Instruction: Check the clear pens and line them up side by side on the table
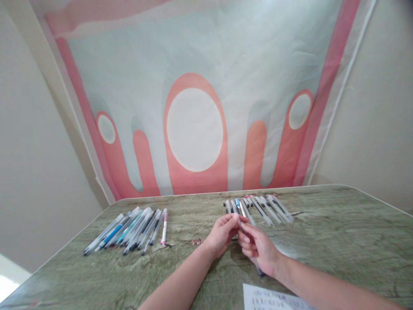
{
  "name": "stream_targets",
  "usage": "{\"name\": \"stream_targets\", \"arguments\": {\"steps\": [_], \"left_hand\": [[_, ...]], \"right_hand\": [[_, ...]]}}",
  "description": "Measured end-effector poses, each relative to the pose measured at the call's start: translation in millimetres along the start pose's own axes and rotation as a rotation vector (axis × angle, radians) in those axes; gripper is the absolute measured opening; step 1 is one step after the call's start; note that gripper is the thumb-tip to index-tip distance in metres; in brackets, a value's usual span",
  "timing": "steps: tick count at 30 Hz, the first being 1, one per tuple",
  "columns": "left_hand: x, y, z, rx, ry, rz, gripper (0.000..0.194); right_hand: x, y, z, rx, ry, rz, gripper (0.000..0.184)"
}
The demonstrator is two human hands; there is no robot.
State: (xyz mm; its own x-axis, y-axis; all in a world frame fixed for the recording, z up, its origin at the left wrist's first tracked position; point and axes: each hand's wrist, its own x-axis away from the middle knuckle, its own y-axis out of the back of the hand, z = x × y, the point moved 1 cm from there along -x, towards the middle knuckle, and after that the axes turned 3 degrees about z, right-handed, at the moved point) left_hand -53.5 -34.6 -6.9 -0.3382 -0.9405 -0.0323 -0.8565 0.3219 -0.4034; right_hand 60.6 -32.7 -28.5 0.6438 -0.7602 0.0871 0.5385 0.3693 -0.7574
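Both my hands meet above the wooden-patterned table [200,280], right of its middle. A slim pen [258,268] runs through my right hand [260,249], its dark end sticking out below the palm. My left hand [223,234] pinches at the pen's upper end, where the fingertips of both hands come together. The fingers hide most of the pen, so I cannot tell whether its cap is on. Just beyond my hands lies a spread row of clear-barrelled pens [263,211], mostly with dark ends.
A denser pile of pens [129,230], with blue and teal ones among them, lies to the left. A pink and white pen [164,228] rests at its right edge. Paper with handwriting [274,298] lies at the near edge. A printed cloth [193,129] hangs behind the table.
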Motion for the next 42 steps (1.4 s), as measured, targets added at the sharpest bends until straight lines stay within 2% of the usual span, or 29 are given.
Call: {"name": "stream_targets", "arguments": {"steps": [17,21,25,28,33,37,42], "left_hand": [[0,-0.9,-3,-0.119,-0.06,0.017,0.037],[0,3.7,-3,-0.2,-0.073,-0.034,0.032],[1,4.6,-6,-0.219,-0.135,-0.115,0.025],[1,-0.7,-8,-0.257,-0.127,-0.116,0.03],[0,-10.7,-9,-0.296,-0.09,-0.092,0.047],[0,-11.6,-2,-0.281,-0.062,-0.061,0.05],[0,-10.4,5,-0.258,-0.056,-0.103,0.051]], "right_hand": [[1,-1,0,0.111,0.055,-0.044,0.019],[4,-7,-4,0.116,0.056,0.012,0.031],[10,-14,-4,0.183,0.13,-0.016,0.024],[12,-17,-2,0.259,0.178,-0.05,0.02],[12,-19,4,0.276,0.192,-0.099,0.019],[13,-19,5,0.277,0.17,-0.132,0.027],[12,-19,3,0.343,0.125,-0.163,0.027]]}}
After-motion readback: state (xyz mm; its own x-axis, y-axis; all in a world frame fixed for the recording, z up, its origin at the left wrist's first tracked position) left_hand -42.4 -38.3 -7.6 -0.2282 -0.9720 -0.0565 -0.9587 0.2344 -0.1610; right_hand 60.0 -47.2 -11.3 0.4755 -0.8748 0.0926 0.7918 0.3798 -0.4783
